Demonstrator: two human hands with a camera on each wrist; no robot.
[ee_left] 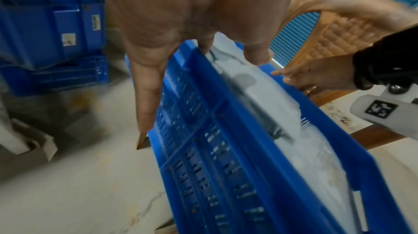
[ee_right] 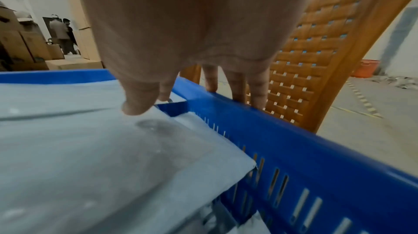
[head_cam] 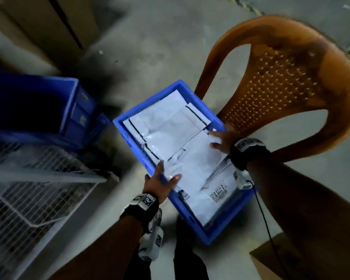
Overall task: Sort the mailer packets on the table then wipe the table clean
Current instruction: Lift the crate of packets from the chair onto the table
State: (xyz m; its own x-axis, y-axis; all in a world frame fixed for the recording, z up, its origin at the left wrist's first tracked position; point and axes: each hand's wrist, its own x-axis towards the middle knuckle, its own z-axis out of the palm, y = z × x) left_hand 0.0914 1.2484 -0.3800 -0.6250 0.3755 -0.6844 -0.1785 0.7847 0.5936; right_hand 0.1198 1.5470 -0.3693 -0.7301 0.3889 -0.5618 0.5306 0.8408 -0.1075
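Observation:
A blue crate (head_cam: 146, 101) filled with white mailer packets (head_cam: 170, 128) sits tilted between my hands, above the grey floor. My left hand (head_cam: 164, 177) straddles its near-left rim, thumb on the packets and one finger down the outer wall (ee_left: 144, 104). On the right rim, my right hand (head_cam: 220, 142) presses its thumb (ee_right: 138, 102) on a packet while the other fingers reach over the outside. The slotted crate wall (ee_left: 226, 148) and rim (ee_right: 294, 145) fill both wrist views, with packets (ee_left: 271, 98) (ee_right: 90, 148) inside. One packet near me shows barcode labels.
An orange-brown plastic chair (head_cam: 281, 77) stands just right of the crate. Stacked blue crates (head_cam: 49, 106) and a white wire rack (head_cam: 38, 178) are on the left. A cardboard box (head_cam: 271, 259) lies at the lower right. People stand far off (ee_right: 63, 36).

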